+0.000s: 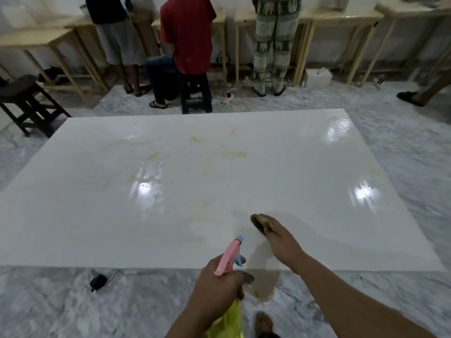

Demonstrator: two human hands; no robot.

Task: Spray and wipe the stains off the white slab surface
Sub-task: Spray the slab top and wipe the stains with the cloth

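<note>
From my feed I see the white slab point(219, 191) lying flat on the marbled floor point(73, 301), and I place everything against it. My left hand point(217, 286) hangs over the floor just off the slab's near edge, fingers curled round the neck of a spray bottle point(230, 259); its pink head with a blue nozzle tip reaches out over the near edge, and the yellow body shows below the hand. My right hand point(278, 240) rests on the slab close to the near edge, a little right of its middle, fingers laid over a brownish pad or cloth point(258, 222) and pressing it flat to the surface; how far the fingers wrap round it I cannot tell. Yellow-brown stains point(219, 152) smear the slab's far half near the middle, with fainter patches on the near half just left of the pad, and wet glare marks sit left and right of centre. A small black object with a cord point(97, 281) lies on the floor just off the slab's near edge, to the left. A bare foot point(263, 323) stands on the floor below the near edge. Beyond the slab's far edge, people stand or sit with their backs turned at wooden benches point(341, 18), one on a dark stool point(195, 93); another dark stool point(26, 98) stands off the far left corner.
</note>
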